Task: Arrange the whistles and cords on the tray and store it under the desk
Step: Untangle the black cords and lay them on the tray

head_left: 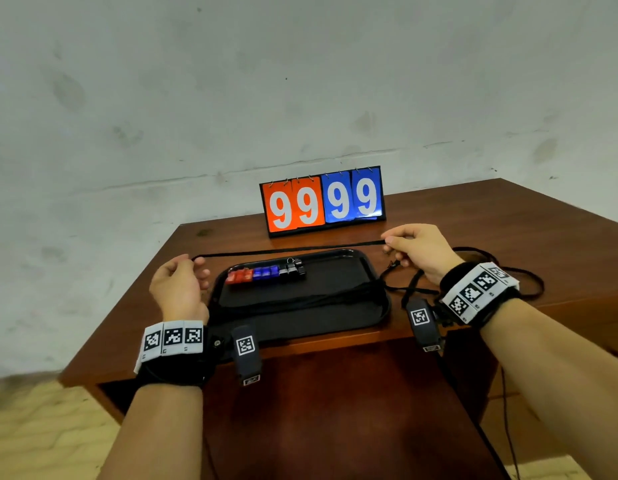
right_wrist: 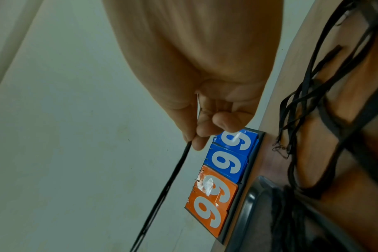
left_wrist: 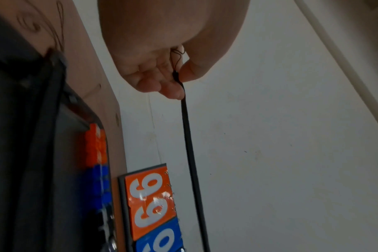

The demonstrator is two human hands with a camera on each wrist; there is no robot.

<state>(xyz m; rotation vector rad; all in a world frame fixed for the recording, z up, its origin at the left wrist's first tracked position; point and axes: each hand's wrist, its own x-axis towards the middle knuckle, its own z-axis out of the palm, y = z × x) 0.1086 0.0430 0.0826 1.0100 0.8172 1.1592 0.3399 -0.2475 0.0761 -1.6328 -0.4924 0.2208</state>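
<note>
A black tray (head_left: 376,317) sits on the wooden desk (head_left: 560,244). Red, blue and black whistles (head_left: 266,273) lie in a row along its far side, and several black cords (head_left: 318,299) lie across its middle. One black cord (head_left: 286,250) is stretched taut above the tray's far edge. My left hand (head_left: 182,285) pinches its left end (left_wrist: 177,75) and my right hand (head_left: 415,247) pinches its right end (right_wrist: 189,141). The stretched cord (left_wrist: 192,170) runs away from my left fingers, and the same cord (right_wrist: 162,196) from my right.
An orange and blue flip scoreboard (head_left: 323,200) reading 99 99 stands behind the tray near the wall. A tangle of loose black cords (head_left: 501,275) lies on the desk right of the tray, under my right wrist; the loose cords (right_wrist: 313,102) show close up.
</note>
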